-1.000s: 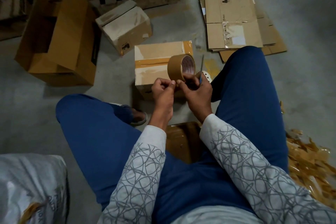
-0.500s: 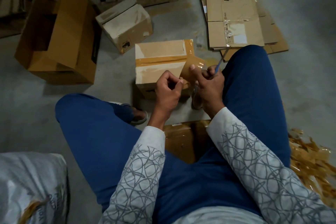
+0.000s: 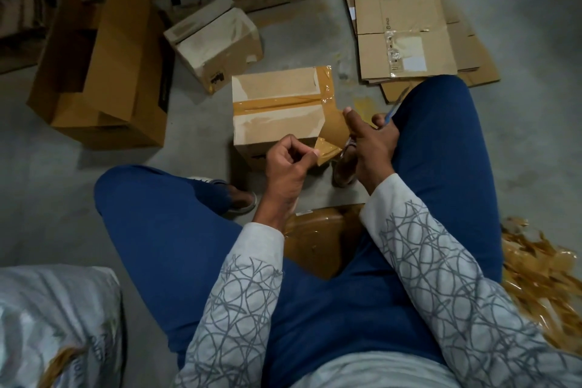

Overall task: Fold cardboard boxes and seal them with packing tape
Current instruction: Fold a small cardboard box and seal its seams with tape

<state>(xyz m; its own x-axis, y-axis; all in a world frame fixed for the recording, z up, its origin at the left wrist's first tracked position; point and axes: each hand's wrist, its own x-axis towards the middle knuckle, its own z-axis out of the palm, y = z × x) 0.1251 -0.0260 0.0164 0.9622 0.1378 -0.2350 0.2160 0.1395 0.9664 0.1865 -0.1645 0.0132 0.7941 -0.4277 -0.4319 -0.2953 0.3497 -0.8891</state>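
I see left fingers (image 3: 294, 149) pinching the tape strip (image 3: 333, 132), right fingers (image 3: 353, 119) gripping the tape roll (image 3: 344, 167) beside the taped box (image 3: 277, 113).

Left grip (image 3: 291, 161): thumb and forefinger pinch the free end of a brown tape strip (image 3: 332, 135). Right grip (image 3: 370, 143): fingers curled round the tape roll (image 3: 344, 168), which is largely hidden beneath it. A blue-handled tool (image 3: 391, 112) projects beyond the fingers; its type is not discernible. The strip spans the two grips. A sealed box (image 3: 277, 94) stands on the floor (image 3: 195, 142) just beyond both grips. Flattened cardboard (image 3: 406, 31) lies well beyond the right grip. A large open box (image 3: 97, 72) stands well left of the left grip.
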